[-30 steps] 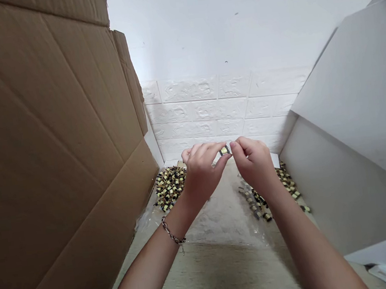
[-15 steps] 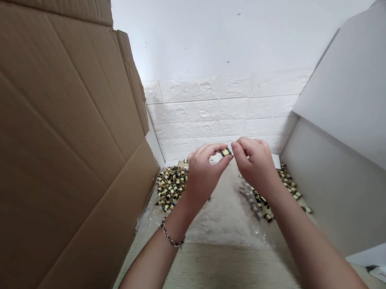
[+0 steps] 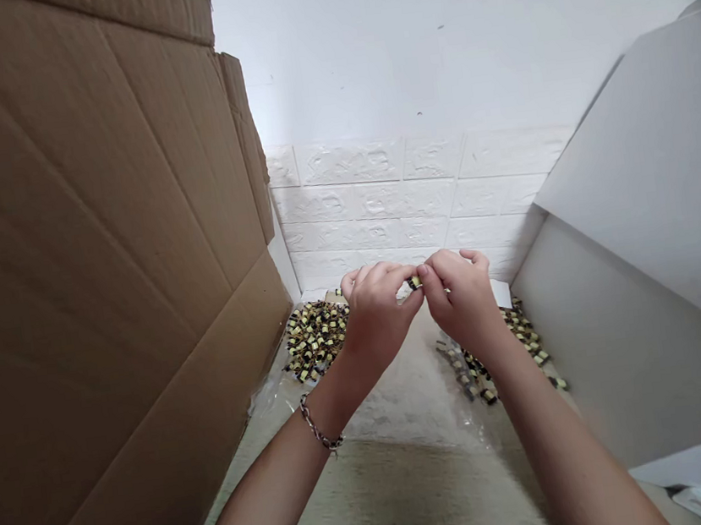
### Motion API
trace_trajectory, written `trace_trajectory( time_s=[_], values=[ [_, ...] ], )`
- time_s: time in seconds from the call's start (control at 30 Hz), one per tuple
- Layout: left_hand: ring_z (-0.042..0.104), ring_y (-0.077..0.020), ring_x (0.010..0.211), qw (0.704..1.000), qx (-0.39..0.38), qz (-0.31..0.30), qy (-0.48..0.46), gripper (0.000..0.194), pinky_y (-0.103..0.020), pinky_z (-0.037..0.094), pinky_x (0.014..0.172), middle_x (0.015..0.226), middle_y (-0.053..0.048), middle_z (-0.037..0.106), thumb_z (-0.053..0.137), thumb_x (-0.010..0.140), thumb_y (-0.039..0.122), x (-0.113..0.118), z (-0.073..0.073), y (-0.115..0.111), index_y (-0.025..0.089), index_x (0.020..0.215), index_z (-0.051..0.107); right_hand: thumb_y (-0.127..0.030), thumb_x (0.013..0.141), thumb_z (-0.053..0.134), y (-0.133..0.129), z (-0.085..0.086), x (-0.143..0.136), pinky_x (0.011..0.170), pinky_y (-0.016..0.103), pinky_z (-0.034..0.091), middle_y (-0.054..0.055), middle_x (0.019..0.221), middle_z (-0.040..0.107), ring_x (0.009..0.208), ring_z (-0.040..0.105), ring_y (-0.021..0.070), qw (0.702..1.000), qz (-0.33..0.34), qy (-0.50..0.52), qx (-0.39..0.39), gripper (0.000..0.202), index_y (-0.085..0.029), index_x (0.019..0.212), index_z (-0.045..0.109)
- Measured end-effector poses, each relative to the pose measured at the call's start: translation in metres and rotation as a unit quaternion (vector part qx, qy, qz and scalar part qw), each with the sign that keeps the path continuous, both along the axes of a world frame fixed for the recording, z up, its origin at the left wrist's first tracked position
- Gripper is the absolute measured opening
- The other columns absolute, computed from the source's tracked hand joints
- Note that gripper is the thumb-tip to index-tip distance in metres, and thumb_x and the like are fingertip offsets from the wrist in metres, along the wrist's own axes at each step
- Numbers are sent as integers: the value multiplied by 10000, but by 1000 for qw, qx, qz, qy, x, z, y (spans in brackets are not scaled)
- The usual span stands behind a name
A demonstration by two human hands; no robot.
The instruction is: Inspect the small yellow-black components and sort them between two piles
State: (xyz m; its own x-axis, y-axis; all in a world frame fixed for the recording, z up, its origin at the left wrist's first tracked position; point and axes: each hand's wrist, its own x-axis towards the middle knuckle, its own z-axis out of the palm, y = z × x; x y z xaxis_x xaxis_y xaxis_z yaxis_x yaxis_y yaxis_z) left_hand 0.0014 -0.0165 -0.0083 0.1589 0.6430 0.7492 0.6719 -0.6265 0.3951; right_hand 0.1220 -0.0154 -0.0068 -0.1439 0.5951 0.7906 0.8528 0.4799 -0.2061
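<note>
A small transformer [image 3: 415, 283] with a black body and yellow tape is held up over the table, between my two hands. My left hand [image 3: 378, 306] pinches it between thumb and fingertips from the left. My right hand [image 3: 460, 292] is closed, its thumb and forefinger pressed together at the transformer's right end, which they partly cover. Behind my left wrist lies a heap of similar small transformers [image 3: 315, 339]. More transformers [image 3: 529, 338] are spread beyond my right forearm, some of them under clear plastic.
A tall cardboard sheet [image 3: 98, 242] walls off the left side, and a white panel [image 3: 640, 329] bounds the right. A clear plastic bag [image 3: 407, 409] lies flat on the wooden table [image 3: 384, 488]. At the back stands a white brick-patterned wall [image 3: 374, 200].
My hands have come together: the right fingertips, apart from the transformer before, now meet its right end. My left hand and the transformer have shifted slightly right in view.
</note>
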Motion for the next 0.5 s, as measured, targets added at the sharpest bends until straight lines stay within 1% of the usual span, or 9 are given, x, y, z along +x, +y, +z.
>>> trace_trajectory(
  time_s=[0.13,0.23,0.33,0.4,0.5],
  values=[
    [520,-150,833,1000,5,-2,6,108,-325,269,823,842,15,629,542,757,279,-3,2,0,245,839,605,-218,853,339,-2,2,4,865,361,189,-23,640,489,639,449,117,997,-17,-78,24,214,-181,650,396],
    [525,-150,864,1000,-5,-20,-20,127,-320,281,826,878,15,630,554,754,300,-5,4,-1,245,858,602,-219,853,336,-5,5,6,876,376,178,-22,654,494,656,456,121,995,-20,-88,33,203,-184,662,396],
    [528,-147,899,997,-19,-61,-52,140,-312,304,841,909,15,628,564,750,301,-6,7,-2,232,867,597,-219,857,332,-8,8,8,879,373,180,-29,650,488,647,456,115,998,7,-57,14,201,-186,669,395],
    [525,-148,914,992,-28,-96,-78,144,-304,326,852,916,6,626,566,747,293,-5,8,-2,222,868,596,-229,864,327,-9,11,10,867,368,201,-33,631,479,622,448,109,999,38,-20,-1,220,-186,659,393],
    [526,-147,911,975,-61,-160,-139,164,-287,368,842,924,-15,620,570,740,283,-4,8,0,207,883,598,-250,869,327,-9,13,12,779,331,269,-35,595,459,594,430,108,996,85,33,-13,249,-186,636,384]
  ],
)
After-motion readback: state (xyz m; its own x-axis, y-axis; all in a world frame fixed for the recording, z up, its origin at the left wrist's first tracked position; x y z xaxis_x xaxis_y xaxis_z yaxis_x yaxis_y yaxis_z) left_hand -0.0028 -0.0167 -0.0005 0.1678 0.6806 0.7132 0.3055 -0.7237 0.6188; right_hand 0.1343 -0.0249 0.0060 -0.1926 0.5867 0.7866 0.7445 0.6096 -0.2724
